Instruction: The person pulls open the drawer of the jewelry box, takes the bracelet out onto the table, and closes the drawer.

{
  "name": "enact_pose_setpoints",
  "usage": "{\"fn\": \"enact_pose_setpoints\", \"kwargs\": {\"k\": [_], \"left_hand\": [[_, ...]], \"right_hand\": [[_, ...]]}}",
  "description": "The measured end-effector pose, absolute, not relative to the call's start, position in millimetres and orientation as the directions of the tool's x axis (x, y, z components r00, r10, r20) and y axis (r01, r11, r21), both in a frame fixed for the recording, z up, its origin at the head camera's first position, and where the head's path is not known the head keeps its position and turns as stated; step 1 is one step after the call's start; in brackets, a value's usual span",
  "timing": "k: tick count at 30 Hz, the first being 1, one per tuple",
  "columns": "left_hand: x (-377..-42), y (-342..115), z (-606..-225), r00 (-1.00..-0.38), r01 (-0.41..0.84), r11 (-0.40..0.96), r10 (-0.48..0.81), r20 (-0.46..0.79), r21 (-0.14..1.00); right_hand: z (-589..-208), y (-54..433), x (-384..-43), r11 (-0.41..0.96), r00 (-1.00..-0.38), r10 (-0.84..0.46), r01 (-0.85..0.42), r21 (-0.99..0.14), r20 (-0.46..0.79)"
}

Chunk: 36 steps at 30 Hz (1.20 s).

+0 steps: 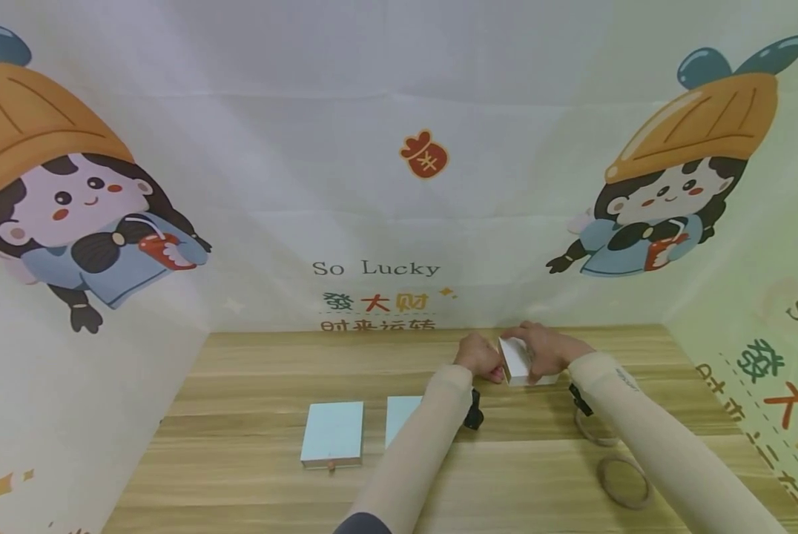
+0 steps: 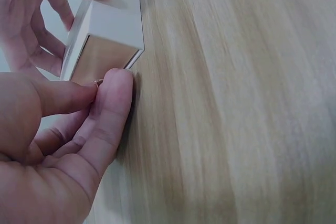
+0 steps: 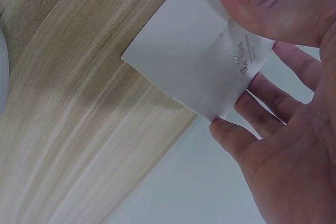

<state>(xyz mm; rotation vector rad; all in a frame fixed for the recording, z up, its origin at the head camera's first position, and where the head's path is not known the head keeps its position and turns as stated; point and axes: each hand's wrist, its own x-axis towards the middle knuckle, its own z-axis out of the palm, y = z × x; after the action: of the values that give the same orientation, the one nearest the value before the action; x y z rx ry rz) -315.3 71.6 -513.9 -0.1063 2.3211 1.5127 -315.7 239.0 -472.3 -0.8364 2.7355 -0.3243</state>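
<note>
A small white drawer box point(image 1: 518, 361) is held tilted near the back edge of the table. My right hand point(image 1: 547, 350) grips it from both sides, thumb on one face and fingers on the opposite one; small script print shows on the white face in the right wrist view. At the box's end, my left hand point(image 1: 480, 358) pinches a little pull tab point(image 2: 98, 82) between thumb and fingers. The brown drawer front point(image 2: 102, 59) sits within the white sleeve, and the fingers partly cover it.
Two pale blue boxes lie flat on the wooden table point(image 1: 252, 393): one box point(image 1: 333, 432) has a small knob at its front, and the other box point(image 1: 401, 417) is partly behind the left forearm. At right lie two thin rings, the nearer ring point(image 1: 602, 482) fully visible. Printed cloth point(image 1: 386, 237) rises behind.
</note>
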Motion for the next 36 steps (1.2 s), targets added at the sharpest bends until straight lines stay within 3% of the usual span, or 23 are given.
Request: {"fn": "enact_pose_setpoints", "kwargs": {"k": [20,36], "left_hand": [[-317,71,-514,-0.906,-0.373,0.337,0.066,-0.417,0.864],[-318,56,-509,-0.899,-0.356,0.430,0.084,-0.429,0.830]], "right_hand": [[-472,238,-312,0.811,-0.807,-0.567,-0.511,-0.285,-0.164],[-474,241,-313,0.801,-0.804,-0.576,-0.521,-0.295,-0.144]]}}
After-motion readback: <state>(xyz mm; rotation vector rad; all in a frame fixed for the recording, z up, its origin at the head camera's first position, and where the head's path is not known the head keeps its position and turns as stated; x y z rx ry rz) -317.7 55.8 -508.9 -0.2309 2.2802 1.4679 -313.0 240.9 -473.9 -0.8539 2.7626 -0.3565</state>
